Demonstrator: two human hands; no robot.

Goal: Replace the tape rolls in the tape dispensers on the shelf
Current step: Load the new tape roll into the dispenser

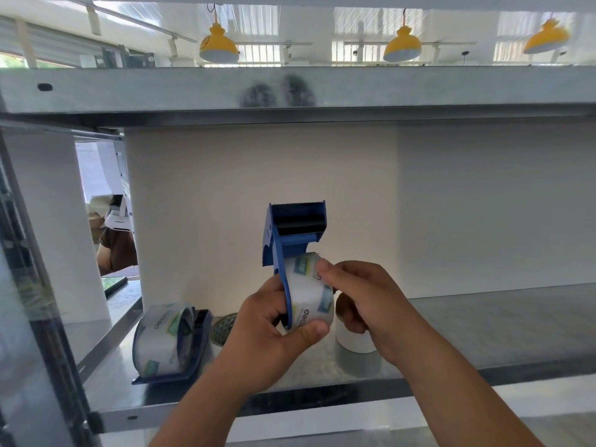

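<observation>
I hold a blue tape dispenser (292, 230) upright in front of the shelf, its toothed cutter at the top. A clear printed tape roll (309, 295) sits in it. My left hand (274, 330) grips the dispenser and the roll from below, thumb pressed on the roll's lower edge. My right hand (358, 295) pinches the roll's upper right side with its fingertips. A second blue dispenser (174, 346) with a clear roll lies on its side on the metal shelf (483, 333) at the left. A patterned roll (224, 327) stands behind it.
A white roll (356, 353) stands on the shelf just under my right hand. The upper shelf beam (290, 88) crosses overhead. A steel upright (42, 301) frames the left side. A person sits beyond the shelf at the left (117, 250). White wall behind.
</observation>
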